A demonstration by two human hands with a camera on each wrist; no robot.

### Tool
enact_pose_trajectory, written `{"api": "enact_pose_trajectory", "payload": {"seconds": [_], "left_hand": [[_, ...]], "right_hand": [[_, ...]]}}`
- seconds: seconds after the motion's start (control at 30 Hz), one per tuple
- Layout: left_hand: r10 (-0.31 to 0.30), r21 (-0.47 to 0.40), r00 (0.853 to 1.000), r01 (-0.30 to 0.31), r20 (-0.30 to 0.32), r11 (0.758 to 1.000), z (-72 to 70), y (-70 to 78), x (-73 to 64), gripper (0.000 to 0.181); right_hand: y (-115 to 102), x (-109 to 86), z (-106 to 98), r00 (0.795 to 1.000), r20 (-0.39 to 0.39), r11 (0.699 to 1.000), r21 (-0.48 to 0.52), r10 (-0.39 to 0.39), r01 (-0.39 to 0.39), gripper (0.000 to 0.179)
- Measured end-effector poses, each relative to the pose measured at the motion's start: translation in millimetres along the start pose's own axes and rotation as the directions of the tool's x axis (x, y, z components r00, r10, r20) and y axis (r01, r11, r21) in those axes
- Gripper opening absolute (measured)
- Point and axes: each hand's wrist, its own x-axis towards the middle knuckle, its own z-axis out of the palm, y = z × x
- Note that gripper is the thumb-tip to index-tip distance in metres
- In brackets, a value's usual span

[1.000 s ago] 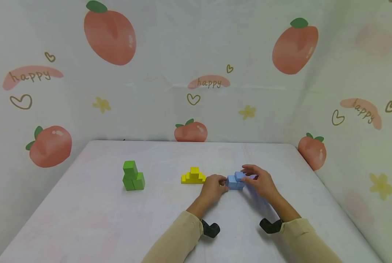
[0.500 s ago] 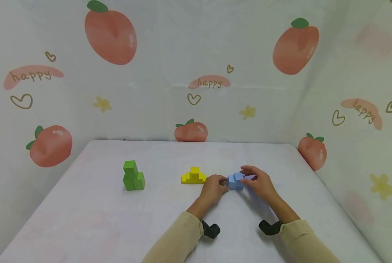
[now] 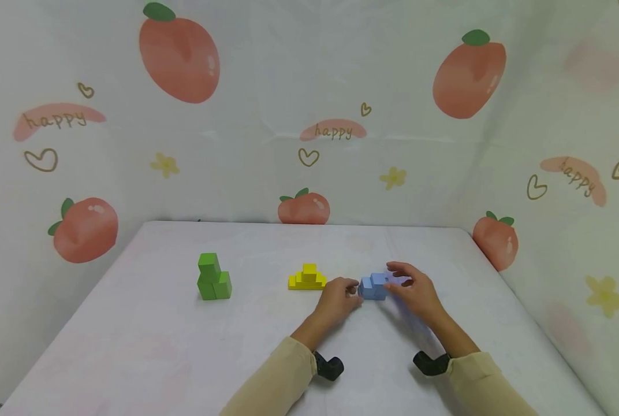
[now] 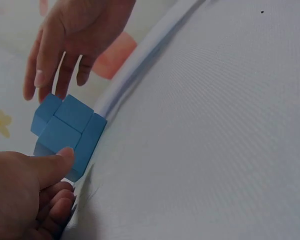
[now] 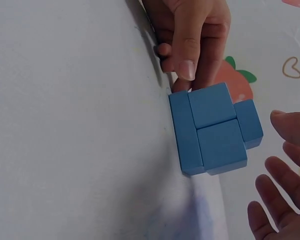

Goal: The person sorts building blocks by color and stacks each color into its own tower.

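A small blue block stack (image 3: pixel 373 287) stands on the white table between my two hands. In the right wrist view it has a long flat base block (image 5: pixel 186 134), two cubes (image 5: pixel 221 145) side by side on that, and a smaller top block (image 5: pixel 249 123) over their seam. My left hand (image 3: pixel 336 300) is at the stack's left end, thumb and relaxed fingers right against its side. On the other side, my right hand (image 3: pixel 415 292) hovers with spread fingers; in the right wrist view a gap separates its fingertips (image 5: pixel 277 117) from the top block.
Left of my left hand stands a stepped yellow block stack (image 3: pixel 308 278). Farther left is a green block stack (image 3: pixel 214 277), one cube on two. A white curtain (image 3: pixel 237 115) printed with fruit rises behind the table (image 3: pixel 133 346). Black wrist mounts (image 3: pixel 329 367) sit at both cuffs.
The top blue block has shifted slightly left on the stack. My right hand has then drawn a little to the right, away from it. My left hand stays in place.
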Motion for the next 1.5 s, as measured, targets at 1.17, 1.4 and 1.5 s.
{"api": "enact_pose_trajectory", "payload": {"seconds": [1.17, 1.4, 1.5], "left_hand": [[0.105, 0.175, 0.992, -0.115, 0.067, 0.978, -66.5, -16.5, -72.5, 0.041], [0.177, 0.285, 0.979, -0.199, 0.104, 0.937, -88.7, -32.9, -91.6, 0.052], [0.234, 0.345, 0.966, -0.259, 0.113, 0.902, -98.8, -42.8, -101.1, 0.056]], "right_hand": [[16, -42.7, -21, 0.974, 0.034, 0.904, -0.367, -0.222, 0.219, 0.062], [24, -44.5, -29, 0.948, 0.076, 0.848, -0.430, -0.309, 0.311, 0.069], [27, -44.9, -33, 0.940, 0.100, 0.829, -0.447, -0.326, 0.336, 0.072]]}}
